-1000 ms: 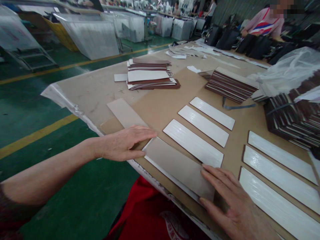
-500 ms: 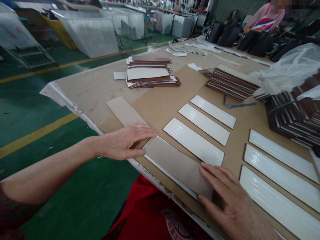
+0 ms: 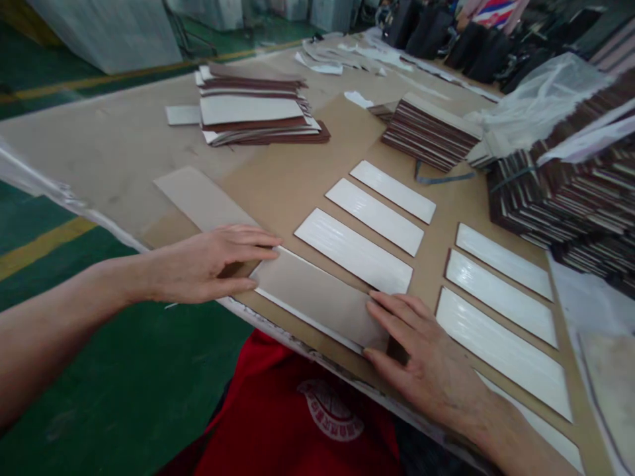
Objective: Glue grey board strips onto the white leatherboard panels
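Observation:
A flat beige panel (image 3: 322,301) lies near the table's front edge, over a white layer that shows as a thin rim along its sides. At its left end is my left hand (image 3: 208,264), thumb on the near edge and fingers on the far edge. My right hand (image 3: 421,350) grips the opposite end in the same way, thumb and fingers apart across the width. Just beyond lies a glossy white panel (image 3: 354,251), wet-looking on top. Another beige strip (image 3: 203,198) extends from behind my left hand toward the far left.
More glossy white panels (image 3: 503,350) lie in rows on the brown board (image 3: 278,178). Stacks of brown-edged strips (image 3: 253,109) stand farther back, with a taller pile (image 3: 560,192) at right beside plastic wrap (image 3: 540,99). A person (image 3: 496,13) is across the table, by black objects.
The view has tilted down and shifted right, so the table contents appear higher and farther left. Both hands keep their places at the ends of the beige panel.

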Demonstrator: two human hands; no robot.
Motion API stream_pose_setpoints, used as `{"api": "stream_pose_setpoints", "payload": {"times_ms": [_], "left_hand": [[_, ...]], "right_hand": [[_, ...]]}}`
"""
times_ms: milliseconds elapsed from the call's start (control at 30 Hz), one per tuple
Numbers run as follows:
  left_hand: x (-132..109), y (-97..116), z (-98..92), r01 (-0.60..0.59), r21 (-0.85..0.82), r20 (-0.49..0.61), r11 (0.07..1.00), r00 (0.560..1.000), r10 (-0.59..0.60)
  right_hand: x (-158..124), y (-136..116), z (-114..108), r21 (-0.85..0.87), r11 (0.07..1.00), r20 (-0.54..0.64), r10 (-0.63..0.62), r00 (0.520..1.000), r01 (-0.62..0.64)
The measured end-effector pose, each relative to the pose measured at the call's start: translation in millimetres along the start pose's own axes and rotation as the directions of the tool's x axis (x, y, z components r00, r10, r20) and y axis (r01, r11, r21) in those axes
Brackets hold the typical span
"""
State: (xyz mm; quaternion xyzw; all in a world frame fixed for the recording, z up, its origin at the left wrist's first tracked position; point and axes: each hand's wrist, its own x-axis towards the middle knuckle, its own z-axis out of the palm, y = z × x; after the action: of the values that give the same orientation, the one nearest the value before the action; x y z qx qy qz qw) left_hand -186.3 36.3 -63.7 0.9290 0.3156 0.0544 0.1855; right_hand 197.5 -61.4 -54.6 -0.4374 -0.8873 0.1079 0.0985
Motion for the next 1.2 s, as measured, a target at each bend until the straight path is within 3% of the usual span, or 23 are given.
{"api": "stream_pose_setpoints", "payload": {"times_ms": [333,767,1200], "left_hand": [[-1.5,-6.0,8.9,-0.025,0.120,-0.036,0.992,0.999,0.029],[-0.5,-4.1,5.4,0.027,0.078,0.024,0.997,0.999,-0.029],[-2.7,-3.4,11.0,0.052,0.035,-0.058,0.998,0.997,-0.050]], "right_hand": [[-4.8,-3.1,0.0,0.099,0.994,0.046,0.037,0.998,-0.042],[-5.2,-9.4,-1.2,0.114,0.991,0.076,0.066,0.995,-0.074],[-6.7,-11.4,0.3,0.084,0.993,0.126,0.071,0.989,-0.082]]}}
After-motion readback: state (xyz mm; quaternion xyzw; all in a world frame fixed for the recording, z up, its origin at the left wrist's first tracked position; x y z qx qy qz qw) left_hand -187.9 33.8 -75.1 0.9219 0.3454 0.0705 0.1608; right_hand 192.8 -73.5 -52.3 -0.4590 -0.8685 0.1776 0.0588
